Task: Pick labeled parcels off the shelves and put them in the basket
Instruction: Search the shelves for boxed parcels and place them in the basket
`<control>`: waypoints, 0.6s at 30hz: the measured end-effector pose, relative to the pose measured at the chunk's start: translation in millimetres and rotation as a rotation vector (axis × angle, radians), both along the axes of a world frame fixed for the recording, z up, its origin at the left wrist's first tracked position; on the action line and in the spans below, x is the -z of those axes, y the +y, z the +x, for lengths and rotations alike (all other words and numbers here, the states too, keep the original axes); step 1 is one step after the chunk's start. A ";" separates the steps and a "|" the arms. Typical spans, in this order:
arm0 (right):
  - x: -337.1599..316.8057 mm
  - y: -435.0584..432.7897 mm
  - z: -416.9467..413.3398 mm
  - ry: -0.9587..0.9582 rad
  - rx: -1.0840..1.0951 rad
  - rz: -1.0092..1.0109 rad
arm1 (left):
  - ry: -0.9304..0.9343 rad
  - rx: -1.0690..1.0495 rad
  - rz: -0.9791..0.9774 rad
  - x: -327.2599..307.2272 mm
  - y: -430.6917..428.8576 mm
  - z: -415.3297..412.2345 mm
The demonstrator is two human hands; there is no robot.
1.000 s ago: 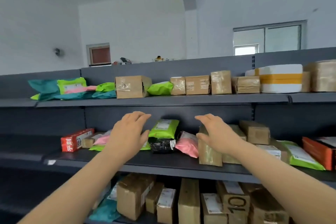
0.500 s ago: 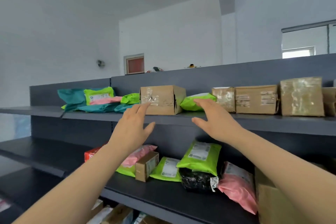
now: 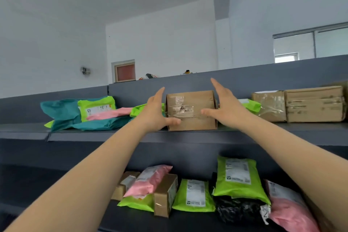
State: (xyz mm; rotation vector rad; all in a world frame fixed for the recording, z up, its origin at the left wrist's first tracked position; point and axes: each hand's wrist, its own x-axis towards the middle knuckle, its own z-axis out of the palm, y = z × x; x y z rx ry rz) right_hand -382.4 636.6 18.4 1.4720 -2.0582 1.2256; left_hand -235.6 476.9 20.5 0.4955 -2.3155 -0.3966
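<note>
Flanking the brown, tape-strapped cardboard box (image 3: 191, 111) on the upper grey metal shelf (image 3: 113, 135), my two hands stood spread, and neither was closed on anything. My left hand (image 3: 155, 113) sat at the box's 9 o'clock, its fingers straight and pointing to 12 beside the left wall. Its thumb lay on the lower left corner of the front face, though I could not tell whether the fingers themselves met the cardboard. My right hand (image 3: 226, 107) sat at the box's 3 o'clock, fingers likewise straight and raised, thumb stretched toward 9 over the front. Contact on that side I could not make out. The face toward me ran longer from 9 to 3 than from 12 to 6, so the long side lay across the span between my palms, and its depth was hidden. I judged the left hand the nearer, and the right one had yet to press in toward 9 before any lift. A lime-green plastic mailer (image 3: 137, 112) lay just beside the box at 9, and another lime-green mailer (image 3: 252, 104) at 3. I reckoned the squeeze should go straight inward and the pull toward 6, so as not to drag either of them. The basket was out of view.
</note>
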 end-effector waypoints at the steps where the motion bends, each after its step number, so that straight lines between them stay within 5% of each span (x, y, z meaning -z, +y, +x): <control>1: 0.7 -6.5 1.7 0.002 0.030 0.013 | -0.023 0.048 0.009 -0.2 -7.6 -4.1; 7: 10.7 -21.0 15.5 0.077 0.232 -0.051 | 0.094 0.138 -0.130 7.4 -32.3 -14.2; 18: 44.4 -12.4 60.1 0.152 0.236 -0.326 | 0.441 0.276 -0.190 48.1 -21.6 6.8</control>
